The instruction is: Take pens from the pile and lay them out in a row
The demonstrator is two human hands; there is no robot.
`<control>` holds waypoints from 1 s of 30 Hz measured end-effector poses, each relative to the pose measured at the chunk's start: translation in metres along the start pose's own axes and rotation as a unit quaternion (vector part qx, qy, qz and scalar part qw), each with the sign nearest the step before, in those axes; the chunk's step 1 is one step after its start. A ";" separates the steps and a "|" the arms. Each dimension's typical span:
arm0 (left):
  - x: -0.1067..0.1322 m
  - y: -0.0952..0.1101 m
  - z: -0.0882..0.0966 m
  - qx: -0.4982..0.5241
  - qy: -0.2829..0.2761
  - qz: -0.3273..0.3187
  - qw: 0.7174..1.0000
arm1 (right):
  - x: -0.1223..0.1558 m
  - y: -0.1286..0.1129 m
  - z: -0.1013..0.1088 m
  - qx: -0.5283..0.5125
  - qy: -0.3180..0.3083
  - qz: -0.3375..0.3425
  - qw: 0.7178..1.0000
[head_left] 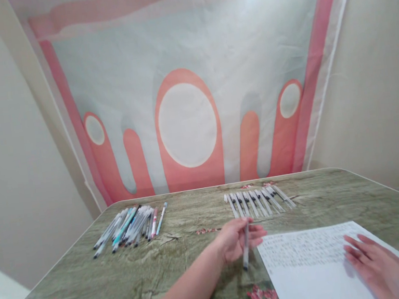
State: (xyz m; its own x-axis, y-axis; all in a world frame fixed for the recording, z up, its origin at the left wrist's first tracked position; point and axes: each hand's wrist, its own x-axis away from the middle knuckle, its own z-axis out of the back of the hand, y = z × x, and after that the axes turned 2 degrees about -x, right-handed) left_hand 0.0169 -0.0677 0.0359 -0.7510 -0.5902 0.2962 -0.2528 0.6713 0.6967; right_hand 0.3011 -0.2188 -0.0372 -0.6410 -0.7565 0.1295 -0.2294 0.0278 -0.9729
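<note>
Pen (246,250), just one, loosely gripped in the left hand (234,240), right beside the sheet of paper's (311,286) left edge! Over that single sheet, the right hand (376,261) is open, fingers spread; whether it touches, I can't tell. Beyond the sheet, a row of pens (264,204), eight or nine; well left of it, a heap (138,227), too tangled to count. Handwriting covers the sheet's far part, too blurred to read.
</note>
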 end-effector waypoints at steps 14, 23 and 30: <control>-0.007 -0.038 -0.023 -0.056 0.038 0.061 0.996 | -0.027 -0.138 -0.085 0.038 -0.054 -0.076 0.995; -0.008 -0.042 -0.023 -0.043 0.037 0.051 0.997 | -0.046 -0.241 -0.311 -0.126 -0.095 0.133 0.978; -0.006 -0.039 -0.026 -0.048 0.050 0.063 0.996 | 0.005 -0.248 -0.372 -0.103 -0.235 0.091 0.962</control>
State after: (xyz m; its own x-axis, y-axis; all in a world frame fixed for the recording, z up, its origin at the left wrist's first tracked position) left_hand 0.0472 -0.1019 0.0245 -0.7072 -0.5489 0.4455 -0.0969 0.6995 0.7081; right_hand 0.0821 0.0133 0.2764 -0.2928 -0.9375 -0.1879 -0.3164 0.2805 -0.9062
